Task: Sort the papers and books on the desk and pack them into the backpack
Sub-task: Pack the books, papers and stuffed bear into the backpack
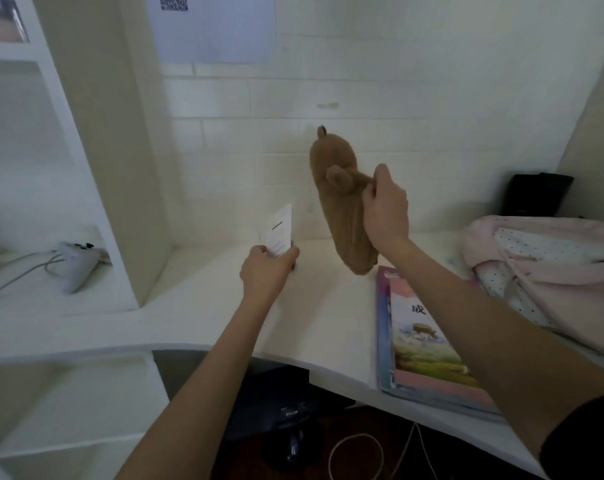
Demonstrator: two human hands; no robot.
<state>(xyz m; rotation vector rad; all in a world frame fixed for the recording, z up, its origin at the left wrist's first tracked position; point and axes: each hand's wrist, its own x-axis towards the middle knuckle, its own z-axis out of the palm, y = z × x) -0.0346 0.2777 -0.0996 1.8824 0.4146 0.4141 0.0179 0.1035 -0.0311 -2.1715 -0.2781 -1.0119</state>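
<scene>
The stack of books (pixel 421 344) lies flat on the white desk (pixel 321 313) at 4 o'clock from frame centre, its front edge overhanging the desk's curved lip; the top cover is glossy, pink-bordered, with a landscape picture. Partly hidden by the right forearm. At 3 o'clock, just beyond the stack, the pink backpack (pixel 549 271) lies slumped, soft fabric with a dotted panel.

The left hand (pixel 267 271), at 7 o'clock from centre, is closed around the lower end of a small white printed card or booklet (pixel 278 232), held upright above the desk. The right hand (pixel 385 209) pinches a limb of a brown plush toy (pixel 342 206), fingers curled tight; the toy's lower end is at the desk, contact unclear.

The desk is smooth and matt, set against a cream brick-pattern wall (pixel 397 81). At 9 o'clock, a white partition separates a shelf bay holding a grey game controller (pixel 77 263) with cable. A paper sheet (pixel 214 29) hangs at 12 o'clock.
</scene>
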